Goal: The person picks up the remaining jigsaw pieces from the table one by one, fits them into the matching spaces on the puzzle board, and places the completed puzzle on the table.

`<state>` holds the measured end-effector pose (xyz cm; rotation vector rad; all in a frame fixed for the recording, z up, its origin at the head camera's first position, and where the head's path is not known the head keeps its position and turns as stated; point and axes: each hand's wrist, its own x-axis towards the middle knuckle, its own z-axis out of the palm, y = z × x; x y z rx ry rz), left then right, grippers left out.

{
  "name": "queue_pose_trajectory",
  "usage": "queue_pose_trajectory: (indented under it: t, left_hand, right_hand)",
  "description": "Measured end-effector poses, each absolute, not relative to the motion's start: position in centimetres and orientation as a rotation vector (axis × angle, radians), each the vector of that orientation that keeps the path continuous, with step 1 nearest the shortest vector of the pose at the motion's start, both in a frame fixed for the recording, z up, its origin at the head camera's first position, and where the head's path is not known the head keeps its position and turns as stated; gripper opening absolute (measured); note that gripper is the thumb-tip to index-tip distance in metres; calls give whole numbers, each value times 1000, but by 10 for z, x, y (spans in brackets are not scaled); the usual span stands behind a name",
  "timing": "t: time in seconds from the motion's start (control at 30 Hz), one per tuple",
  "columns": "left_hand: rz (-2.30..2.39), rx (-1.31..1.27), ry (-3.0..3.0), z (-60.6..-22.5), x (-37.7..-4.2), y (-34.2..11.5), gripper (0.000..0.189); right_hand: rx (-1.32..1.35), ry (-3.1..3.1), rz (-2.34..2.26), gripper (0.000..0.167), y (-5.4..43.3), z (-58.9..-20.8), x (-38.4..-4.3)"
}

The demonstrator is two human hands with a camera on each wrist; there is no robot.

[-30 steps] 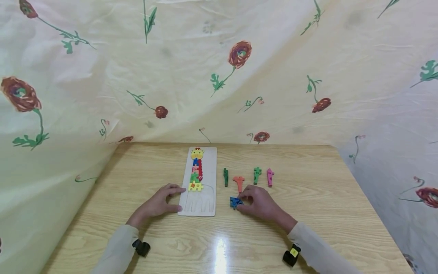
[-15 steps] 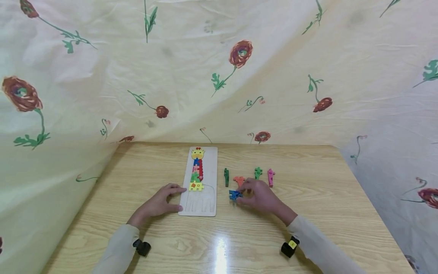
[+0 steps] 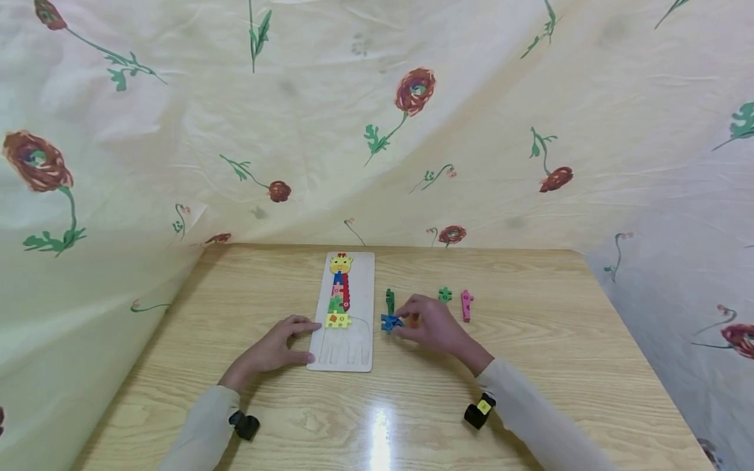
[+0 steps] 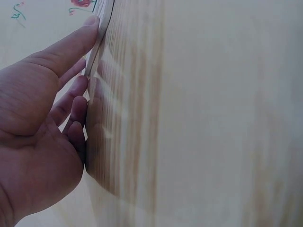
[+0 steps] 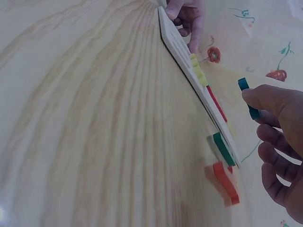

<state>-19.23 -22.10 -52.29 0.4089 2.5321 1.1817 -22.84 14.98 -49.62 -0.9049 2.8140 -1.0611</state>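
Note:
A white puzzle board [image 3: 362, 281] lies on the table, with a giraffe's yellow head [image 3: 340, 264] and several coloured neck pieces fitted down its left part. Carved leg outlines show bare at its near end. My left hand [image 3: 277, 347] rests at the board's left edge, thumb and forefinger tips touching it; the left wrist view shows the thumb [image 4: 78, 45] against the rim. To the right of the board, my right hand [image 3: 432, 324] pinches a blue puzzle piece [image 3: 389, 322] between thumb and fingers. In the right wrist view this piece [image 5: 244, 84] is held above the table.
Right of the board lie a dark green piece [image 3: 390, 299] and an orange piece [image 3: 414, 320], the latter partly hidden by my right hand. A green piece [image 3: 445, 294] and a pink piece [image 3: 466, 305] lie farther right. Flowered cloth [image 3: 318, 131] hangs behind the table [image 3: 265, 405].
My right hand has lifted the blue puzzle piece and carried it left and away from me, toward the board. My left hand has stayed at the board's edge.

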Motion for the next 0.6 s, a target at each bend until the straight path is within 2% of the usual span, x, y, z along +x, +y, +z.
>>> queue_pose_trajectory:
  t: [0.6]
  left_hand:
    - [1165, 439, 2543, -524, -192, -222, 63]
  right_hand:
    - [-841, 2818, -1053, 27, 110, -498, -243]
